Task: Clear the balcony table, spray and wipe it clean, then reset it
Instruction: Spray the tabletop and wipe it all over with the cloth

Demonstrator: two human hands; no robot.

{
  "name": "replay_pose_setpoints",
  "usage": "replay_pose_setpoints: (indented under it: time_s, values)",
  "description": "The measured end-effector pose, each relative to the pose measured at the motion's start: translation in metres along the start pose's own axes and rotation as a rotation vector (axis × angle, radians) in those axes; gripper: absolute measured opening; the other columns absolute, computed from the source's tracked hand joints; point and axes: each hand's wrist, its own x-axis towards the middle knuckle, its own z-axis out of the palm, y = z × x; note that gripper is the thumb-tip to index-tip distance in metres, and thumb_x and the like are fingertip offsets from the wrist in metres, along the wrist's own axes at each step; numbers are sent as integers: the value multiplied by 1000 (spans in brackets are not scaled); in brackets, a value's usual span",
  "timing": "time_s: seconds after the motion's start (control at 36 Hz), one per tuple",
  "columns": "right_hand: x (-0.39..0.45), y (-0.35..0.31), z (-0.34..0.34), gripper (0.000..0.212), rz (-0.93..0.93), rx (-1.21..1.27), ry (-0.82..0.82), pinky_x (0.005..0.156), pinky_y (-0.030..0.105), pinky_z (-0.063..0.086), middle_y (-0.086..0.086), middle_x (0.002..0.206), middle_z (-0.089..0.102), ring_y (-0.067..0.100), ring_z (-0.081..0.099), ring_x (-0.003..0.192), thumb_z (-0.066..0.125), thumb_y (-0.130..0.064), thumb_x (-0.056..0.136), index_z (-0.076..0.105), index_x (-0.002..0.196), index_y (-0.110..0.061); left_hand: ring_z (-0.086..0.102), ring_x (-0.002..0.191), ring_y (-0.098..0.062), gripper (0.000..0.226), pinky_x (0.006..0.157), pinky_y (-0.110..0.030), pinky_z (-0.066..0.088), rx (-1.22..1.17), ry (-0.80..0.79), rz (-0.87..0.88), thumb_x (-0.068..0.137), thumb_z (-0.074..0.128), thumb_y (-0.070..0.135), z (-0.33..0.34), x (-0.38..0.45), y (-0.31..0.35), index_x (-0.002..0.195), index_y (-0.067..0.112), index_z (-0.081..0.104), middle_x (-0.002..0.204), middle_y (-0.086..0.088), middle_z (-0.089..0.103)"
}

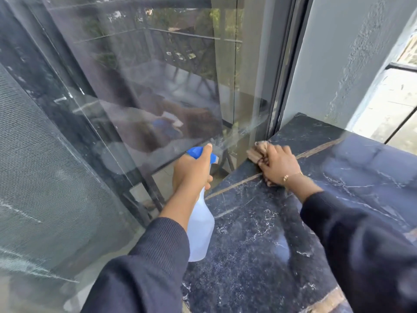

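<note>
left hand (191,170) grips spray bottle (200,224), mist flying | right hand (276,164) presses tan cloth (257,152) on marble table (259,245) far corner | risk: spray hits glass door (158,86); streaks

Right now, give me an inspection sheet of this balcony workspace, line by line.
Surface: dark marble table with white veins and tan seams; nothing stands on it.
Job's things: spray bottle, clear body with blue head, held beside the table's left edge, mist leaving the nozzle; tan cloth at the table's far left corner.
Clutter: nothing seen.
Hands: left hand grips the bottle's neck, one finger over the blue head; right hand presses on the cloth.
Cables: nothing seen.
Surroundings: glass door with reflections ahead, mesh screen at left, grey wall at right.
</note>
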Motion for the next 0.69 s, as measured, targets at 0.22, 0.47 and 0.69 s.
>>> replay_pose_setpoints:
  time_s: [0.22, 0.47, 0.69]
  values:
    - [-22, -57, 25, 49, -271, -41, 38, 99, 35, 37, 11, 118, 54, 29, 48, 109, 44, -31, 87, 40, 128, -6, 58, 48, -22, 35, 47, -23, 42, 1, 20, 0, 84, 59, 52, 1, -5, -1, 73, 22, 72, 50, -2, 57]
    - [-57, 26, 1, 49, -83, 61, 65, 96, 36, 29, 17, 123, 52, 40, 49, 106, 52, -35, 85, 44, 125, -9, 58, 51, -20, 33, 46, -23, 41, -21, 16, 12, 85, 59, 48, -1, -7, 1, 69, 23, 73, 48, 4, 54]
    - [-2, -9, -2, 60, 100, -93, -42, 104, 41, 30, 21, 133, 44, 36, 43, 119, 46, -38, 90, 26, 139, -9, 58, 47, -19, 37, 49, -23, 42, 33, 28, 21, 82, 57, 55, 2, -8, -2, 73, 24, 74, 49, 0, 57]
